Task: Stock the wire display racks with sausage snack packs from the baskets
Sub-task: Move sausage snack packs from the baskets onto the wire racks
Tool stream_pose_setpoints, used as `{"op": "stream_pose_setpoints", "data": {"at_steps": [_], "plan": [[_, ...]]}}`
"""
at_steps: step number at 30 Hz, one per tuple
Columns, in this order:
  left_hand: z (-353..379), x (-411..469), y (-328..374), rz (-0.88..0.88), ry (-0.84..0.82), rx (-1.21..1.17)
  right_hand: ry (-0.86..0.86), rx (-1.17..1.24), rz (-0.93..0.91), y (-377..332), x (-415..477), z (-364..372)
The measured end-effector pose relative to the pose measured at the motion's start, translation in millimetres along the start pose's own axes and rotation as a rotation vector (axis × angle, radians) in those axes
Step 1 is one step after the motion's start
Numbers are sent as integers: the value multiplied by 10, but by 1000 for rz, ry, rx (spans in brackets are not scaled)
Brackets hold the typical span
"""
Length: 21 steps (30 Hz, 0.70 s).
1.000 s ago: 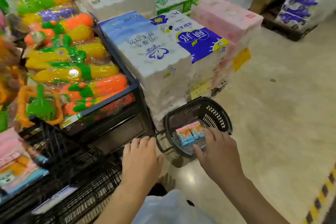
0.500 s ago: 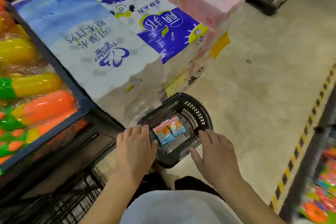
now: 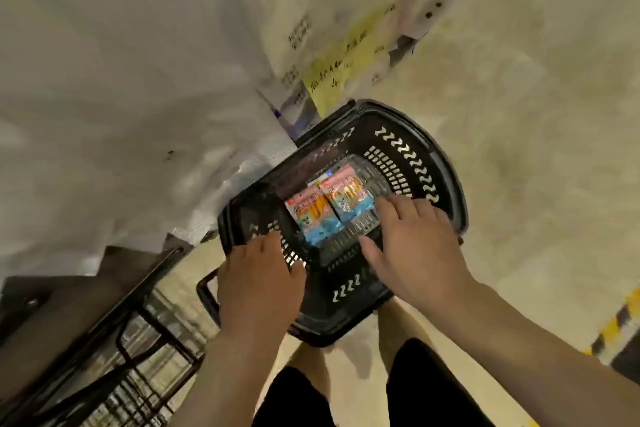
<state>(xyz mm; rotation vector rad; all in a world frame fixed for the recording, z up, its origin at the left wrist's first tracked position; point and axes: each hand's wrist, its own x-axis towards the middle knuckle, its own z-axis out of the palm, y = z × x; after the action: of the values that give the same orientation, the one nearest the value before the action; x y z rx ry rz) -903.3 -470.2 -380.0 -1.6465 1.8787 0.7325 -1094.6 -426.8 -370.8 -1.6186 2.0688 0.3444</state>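
Left hand: fingers loose and fairly straight, laid over the near-left rim of the black basket, gripping nothing. Right hand: fingers spread wide and reaching down inside the basket from the near-right side, nothing held. Its fingertips were at the right edge of the packs; I could not tell whether they touched.

Sausage snack packs: lying flat on the basket bottom, two side by side, blue and pink wrappers with orange sticks showing. A further pinkish pack edge showed just behind them on the far side.

The basket stood on the pale floor, right in front of my legs and black shorts. Its far-left side sat against a stack of white-wrapped tissue packs.

A yellow handwritten label was stuck to that stack, just beyond the basket.

Near left: a dark wire rack, blurred, contents not readable.

Near right edge: yellow-and-black striped tape on the floor.
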Motion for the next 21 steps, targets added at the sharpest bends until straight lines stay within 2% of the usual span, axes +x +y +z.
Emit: {"op": "stream_pose_setpoints", "data": {"at_steps": [9, 16, 21], "plan": [[1797, 2092, 281, -73, -99, -6, -188, -54, -36, 510, 1770, 2026], [2811, 3119, 176, -227, -62, -321, -257, 118, 123, 637, 2628, 3117], [3325, 3511, -59, -452, 28, -626, -232, 178, 259, 628, 2882, 3490]]}}
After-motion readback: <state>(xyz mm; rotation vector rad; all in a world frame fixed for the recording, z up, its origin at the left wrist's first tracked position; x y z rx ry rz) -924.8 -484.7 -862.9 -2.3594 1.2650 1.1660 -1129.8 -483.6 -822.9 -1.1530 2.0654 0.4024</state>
